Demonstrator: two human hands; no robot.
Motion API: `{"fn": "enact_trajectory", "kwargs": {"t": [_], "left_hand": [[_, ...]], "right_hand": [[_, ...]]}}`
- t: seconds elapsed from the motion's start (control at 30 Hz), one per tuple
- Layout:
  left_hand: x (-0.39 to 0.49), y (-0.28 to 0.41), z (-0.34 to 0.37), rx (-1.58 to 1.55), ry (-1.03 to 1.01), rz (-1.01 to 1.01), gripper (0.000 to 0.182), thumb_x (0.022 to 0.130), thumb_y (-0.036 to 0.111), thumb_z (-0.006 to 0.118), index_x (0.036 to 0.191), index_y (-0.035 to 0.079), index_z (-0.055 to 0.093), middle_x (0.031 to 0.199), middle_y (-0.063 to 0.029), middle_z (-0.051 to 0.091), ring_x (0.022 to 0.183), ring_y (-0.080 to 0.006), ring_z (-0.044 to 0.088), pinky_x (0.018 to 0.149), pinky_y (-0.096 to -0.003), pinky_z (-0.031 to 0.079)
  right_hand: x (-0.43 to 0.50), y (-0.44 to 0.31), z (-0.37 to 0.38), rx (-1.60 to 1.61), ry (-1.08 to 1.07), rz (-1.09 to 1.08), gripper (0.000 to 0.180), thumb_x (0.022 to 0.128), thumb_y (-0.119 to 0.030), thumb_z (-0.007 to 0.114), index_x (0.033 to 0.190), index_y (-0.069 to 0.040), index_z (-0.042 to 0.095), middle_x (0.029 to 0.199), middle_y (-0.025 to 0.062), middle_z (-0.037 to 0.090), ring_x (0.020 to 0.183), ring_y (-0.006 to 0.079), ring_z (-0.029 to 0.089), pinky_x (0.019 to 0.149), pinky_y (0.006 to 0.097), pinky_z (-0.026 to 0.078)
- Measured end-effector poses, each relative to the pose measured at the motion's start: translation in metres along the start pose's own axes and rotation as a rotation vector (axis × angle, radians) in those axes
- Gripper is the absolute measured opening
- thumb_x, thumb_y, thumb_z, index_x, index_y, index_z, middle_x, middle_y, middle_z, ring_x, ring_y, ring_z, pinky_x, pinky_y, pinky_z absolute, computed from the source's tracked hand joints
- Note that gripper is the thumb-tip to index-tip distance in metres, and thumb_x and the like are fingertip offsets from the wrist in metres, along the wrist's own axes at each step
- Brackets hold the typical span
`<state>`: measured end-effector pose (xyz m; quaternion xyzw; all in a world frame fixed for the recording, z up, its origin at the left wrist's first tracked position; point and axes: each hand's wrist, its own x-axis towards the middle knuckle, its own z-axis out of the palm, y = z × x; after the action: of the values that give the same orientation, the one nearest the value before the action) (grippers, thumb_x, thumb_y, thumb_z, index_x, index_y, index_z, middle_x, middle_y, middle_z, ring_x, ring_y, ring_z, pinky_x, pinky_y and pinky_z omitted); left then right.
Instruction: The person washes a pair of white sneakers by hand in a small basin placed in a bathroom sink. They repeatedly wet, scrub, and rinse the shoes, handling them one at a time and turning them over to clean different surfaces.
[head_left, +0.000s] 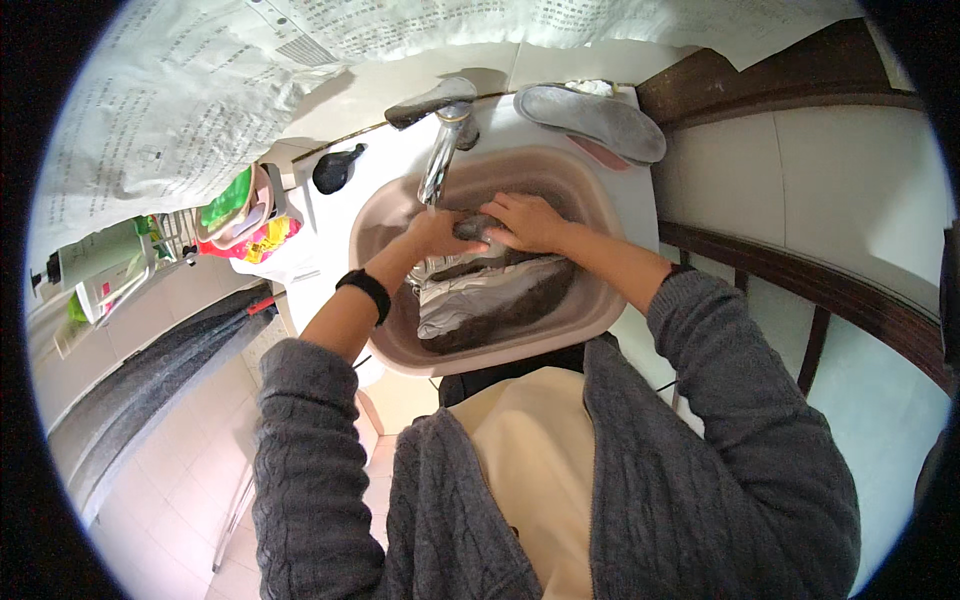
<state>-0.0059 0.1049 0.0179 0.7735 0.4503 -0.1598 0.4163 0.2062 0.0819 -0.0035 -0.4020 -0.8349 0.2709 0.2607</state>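
A pinkish-brown plastic basin (491, 365) sits in front of me under a chrome faucet (441, 161). Inside it lies a pale shoe with a dark sole (487, 296), tipped on its side. Just behind it, a second shoe (474, 226) is mostly covered by my fingers. My left hand (436, 234) grips this second shoe from the left, right below the spout. From the other side, my right hand (529, 221) presses on it with fingers bent. A thin stream seems to run from the spout near my left hand.
Grey insoles (592, 124) rest at the counter's back right; another grey insole-like piece (431, 103) lies behind the faucet. A small black object (337, 169) sits at left. Beyond are containers with a green item (229, 201). Printed sheets (187, 97) hang overhead. Dark-framed panels (810, 285) border the right.
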Motion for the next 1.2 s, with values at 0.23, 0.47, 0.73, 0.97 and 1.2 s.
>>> {"fn": "enact_trajectory", "kwargs": {"t": [0.23,0.47,0.73,0.97,1.2], "left_hand": [[-0.003,0.013,-0.005,0.103,-0.157,-0.191,0.093,0.056,0.076,0.061,0.107,-0.003,0.057,0.098,-0.0248,0.06,0.097,-0.0357,0.058,0.084,-0.0426,0.044],[0.033,-0.023,0.018,0.112,0.092,-0.052,0.107,0.051,0.082,0.056,0.103,-0.012,0.056,0.101,-0.0271,0.059,0.102,-0.0354,0.055,0.088,-0.0406,0.042],[0.012,-0.016,0.003,-0.096,-0.226,0.061,0.094,0.06,0.062,0.07,0.124,-0.001,0.044,0.109,-0.0268,0.055,0.104,-0.0367,0.054,0.088,-0.0433,0.041],[-0.019,-0.002,0.0,-0.138,-0.067,0.087,0.1,0.059,0.065,0.069,0.127,-0.002,0.041,0.104,-0.0262,0.058,0.099,-0.0352,0.057,0.085,-0.0431,0.042],[0.029,-0.022,0.009,0.027,-0.207,-0.147,0.107,0.049,0.084,0.056,0.095,-0.012,0.061,0.095,-0.0275,0.061,0.091,-0.0353,0.06,0.082,-0.0407,0.046]], "right_hand": [[0.011,-0.011,0.001,-0.123,-0.309,0.427,0.047,0.078,-0.05,0.054,0.082,-0.004,0.063,0.076,0.0165,0.063,0.073,0.0374,0.06,0.067,0.0473,0.047],[0.014,0.021,0.031,-0.167,-0.344,0.563,0.04,0.087,-0.038,0.043,0.08,-0.004,0.064,0.074,0.0215,0.062,0.072,0.0398,0.06,0.066,0.0518,0.046],[0.009,-0.002,-0.005,-0.029,-0.235,0.234,0.046,0.084,-0.045,0.047,0.084,-0.003,0.065,0.085,0.0205,0.063,0.081,0.0373,0.06,0.074,0.0474,0.046],[0.01,0.005,-0.02,0.044,-0.641,0.576,0.085,0.057,-0.071,0.063,0.102,0.001,0.063,0.105,0.0226,0.059,0.102,0.0353,0.055,0.085,0.0394,0.044],[0.009,0.021,0.001,-0.043,-0.429,0.623,0.086,0.065,-0.072,0.055,0.097,0.008,0.062,0.098,0.0283,0.059,0.093,0.0428,0.055,0.086,0.0429,0.041]]}}
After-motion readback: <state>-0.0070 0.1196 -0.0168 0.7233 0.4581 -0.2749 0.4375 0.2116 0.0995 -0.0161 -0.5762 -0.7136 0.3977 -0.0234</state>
